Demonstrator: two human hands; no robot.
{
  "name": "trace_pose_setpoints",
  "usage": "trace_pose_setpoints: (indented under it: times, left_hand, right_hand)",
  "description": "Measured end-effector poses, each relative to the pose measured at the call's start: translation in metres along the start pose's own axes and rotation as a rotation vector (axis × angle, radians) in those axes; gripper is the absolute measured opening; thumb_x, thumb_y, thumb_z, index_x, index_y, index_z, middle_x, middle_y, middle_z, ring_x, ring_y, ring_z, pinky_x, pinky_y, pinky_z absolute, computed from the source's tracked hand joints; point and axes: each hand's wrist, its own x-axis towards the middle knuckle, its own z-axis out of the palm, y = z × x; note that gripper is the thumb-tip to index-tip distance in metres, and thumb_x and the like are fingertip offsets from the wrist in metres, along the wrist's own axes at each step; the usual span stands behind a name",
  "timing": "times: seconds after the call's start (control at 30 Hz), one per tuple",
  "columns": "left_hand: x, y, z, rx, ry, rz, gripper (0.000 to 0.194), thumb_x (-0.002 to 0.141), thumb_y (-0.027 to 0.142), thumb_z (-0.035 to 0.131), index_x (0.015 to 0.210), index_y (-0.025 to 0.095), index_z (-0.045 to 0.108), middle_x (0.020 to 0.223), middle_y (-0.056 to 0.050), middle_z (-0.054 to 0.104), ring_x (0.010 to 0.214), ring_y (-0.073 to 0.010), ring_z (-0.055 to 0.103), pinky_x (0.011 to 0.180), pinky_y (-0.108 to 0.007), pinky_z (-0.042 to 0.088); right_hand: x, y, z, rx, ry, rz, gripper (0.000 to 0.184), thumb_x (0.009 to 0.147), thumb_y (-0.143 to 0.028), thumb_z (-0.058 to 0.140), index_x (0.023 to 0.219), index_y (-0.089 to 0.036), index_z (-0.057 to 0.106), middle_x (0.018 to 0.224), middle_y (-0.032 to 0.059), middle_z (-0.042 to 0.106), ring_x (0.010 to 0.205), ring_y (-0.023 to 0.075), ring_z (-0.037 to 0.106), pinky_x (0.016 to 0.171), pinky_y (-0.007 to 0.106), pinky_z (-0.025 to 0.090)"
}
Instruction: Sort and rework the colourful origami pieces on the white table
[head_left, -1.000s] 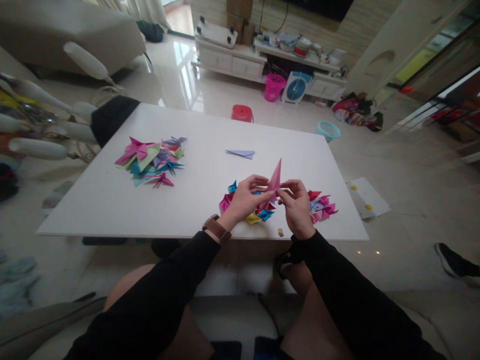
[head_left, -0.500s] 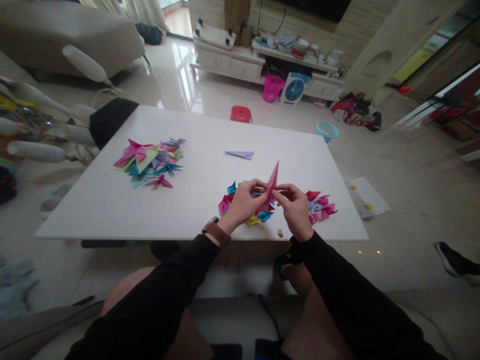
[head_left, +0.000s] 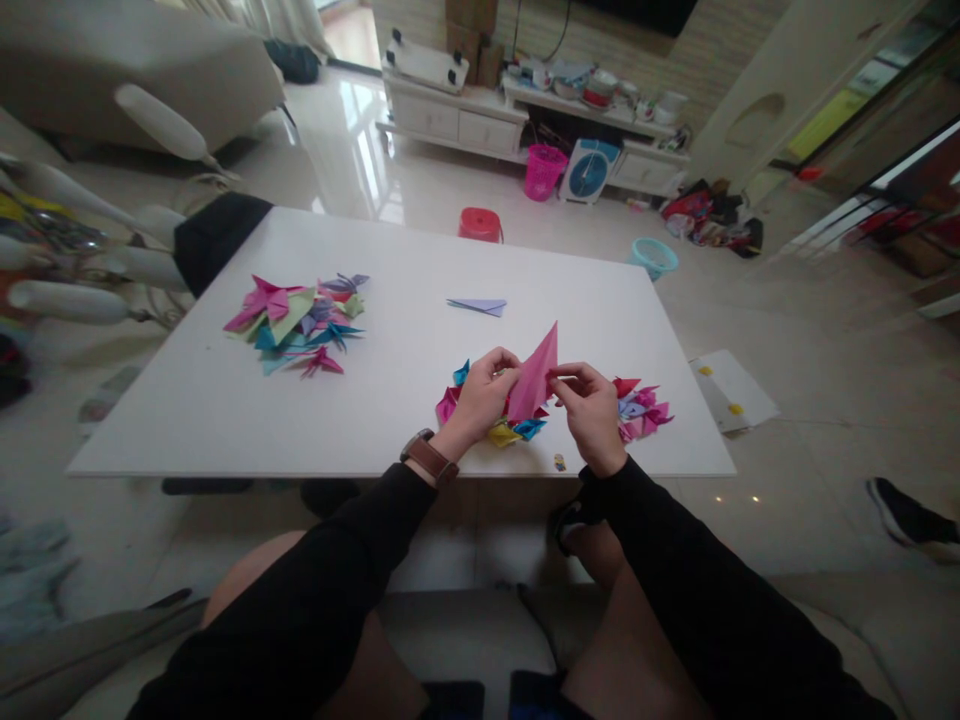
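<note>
A pink folded paper (head_left: 535,378), pointed at its top, is held up above the table between both hands. My left hand (head_left: 484,395), with a brown watch (head_left: 430,458) at the wrist, pinches its left edge. On its right edge, the thumb and fingers of my right hand (head_left: 589,410) are closed. Below and partly hidden by the hands lies a pile of small folded papers (head_left: 505,434) in blue, yellow, red and pink. Another pile of folded papers (head_left: 643,412) sits just right of my right hand. Farther back lies a flat, narrow lilac folded paper (head_left: 480,306).
On the left of the white table (head_left: 360,420) is a bigger heap of colourful paper figures (head_left: 289,322). A small sticker (head_left: 559,462) is near the front edge. Beyond the table stand a red stool (head_left: 480,224), a pink basket (head_left: 545,172) and a light-blue bin (head_left: 654,257).
The pink paper was seen narrow and nearly edge-on; now its flat face is turned to me and looks wider. My left hand has shifted slightly to the left.
</note>
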Motion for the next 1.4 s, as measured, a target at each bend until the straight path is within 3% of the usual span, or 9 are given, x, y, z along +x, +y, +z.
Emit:
trace_pose_setpoints:
  times: [0.47,0.67,0.8,0.97,1.23,1.4]
  left_hand:
    - [0.0031,-0.0021,-0.0041,-0.087,0.095,-0.113,0.005,0.079,0.020,0.062,0.077,0.019,0.057,0.066,0.004,0.049,0.058,-0.0095,0.041,0.053,-0.021,0.031]
    - [-0.0004,-0.0010,-0.0013,-0.107,0.008,-0.143,0.006,0.078,0.020,0.065,0.080,0.017,0.060,0.069,0.003,0.059,0.061,-0.0097,0.054,0.056,-0.020,0.041]
    - [-0.0026,-0.0008,0.0008,-0.097,-0.047,-0.146,0.009,0.077,0.017,0.066,0.084,0.016,0.061,0.067,0.002,0.064,0.060,-0.0099,0.058,0.058,-0.020,0.045]
    - [-0.0037,0.0000,0.0026,-0.124,-0.068,-0.172,0.018,0.077,0.017,0.070,0.093,0.016,0.062,0.071,0.000,0.071,0.064,-0.0125,0.065,0.062,-0.023,0.052]
    - [-0.0051,-0.0003,0.0020,-0.142,-0.090,-0.211,0.019,0.079,0.015,0.070,0.096,0.016,0.062,0.073,-0.001,0.073,0.063,-0.0129,0.068,0.064,-0.025,0.056]
    - [-0.0045,0.0018,0.0030,-0.135,-0.084,-0.212,0.018,0.077,0.011,0.066,0.094,0.016,0.062,0.068,0.001,0.071,0.059,-0.0119,0.067,0.059,-0.022,0.053]
  right_hand:
    - [0.0011,-0.0004,-0.0020,-0.039,0.036,-0.011,0.013,0.074,-0.029,0.072,0.084,-0.020,0.074,0.076,0.0031,0.074,0.068,0.0168,0.064,0.058,0.028,0.048]
    - [-0.0013,-0.0021,0.0005,-0.032,-0.004,-0.007,0.014,0.077,-0.032,0.072,0.086,-0.021,0.072,0.072,0.0012,0.070,0.067,0.0164,0.063,0.057,0.028,0.048]
    - [-0.0032,-0.0035,0.0020,0.005,-0.025,-0.015,0.017,0.079,-0.032,0.072,0.093,-0.022,0.070,0.085,0.0015,0.071,0.067,0.0148,0.060,0.055,0.027,0.048]
    - [-0.0036,-0.0019,0.0025,0.062,-0.033,-0.014,0.039,0.076,-0.031,0.076,0.111,-0.027,0.059,0.097,0.0001,0.065,0.072,0.0142,0.061,0.057,0.026,0.050]
    - [-0.0041,0.0011,0.0037,-0.011,-0.053,-0.063,0.025,0.078,-0.034,0.076,0.095,-0.024,0.060,0.096,0.0015,0.066,0.086,0.0181,0.063,0.068,0.029,0.052]
    - [-0.0055,0.0008,0.0048,-0.033,-0.104,-0.023,0.025,0.078,-0.038,0.076,0.093,-0.024,0.062,0.094,0.0018,0.067,0.090,0.0202,0.064,0.068,0.029,0.053]
